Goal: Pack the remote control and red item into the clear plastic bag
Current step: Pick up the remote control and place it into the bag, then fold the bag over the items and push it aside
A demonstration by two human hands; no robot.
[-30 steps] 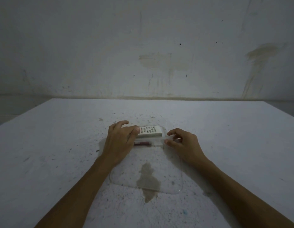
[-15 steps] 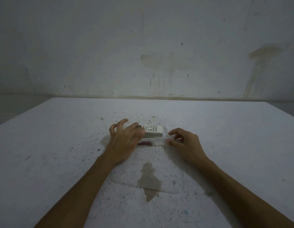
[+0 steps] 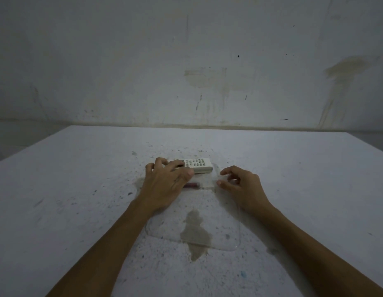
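Note:
The white remote control (image 3: pixel 199 166) lies crosswise on the table just beyond the clear plastic bag (image 3: pixel 220 219), which lies flat between my forearms. My left hand (image 3: pixel 164 185) covers the remote's left end, fingers over the top and thumb against its near side. The red item (image 3: pixel 192 185) is a small dark red stick at the bag's far edge, partly hidden under my left palm. My right hand (image 3: pixel 244 187) rests at the bag's far right corner, thumb and forefinger curled on the plastic edge.
The white table (image 3: pixel 79 200) is speckled with dirt, and a dark stain (image 3: pixel 196 232) shows through the bag. A stained wall (image 3: pixel 186 61) stands right behind the table's far edge.
My left hand has slid rightwards along the remote, so it now covers more of it. My right hand has stayed at the bag's corner.

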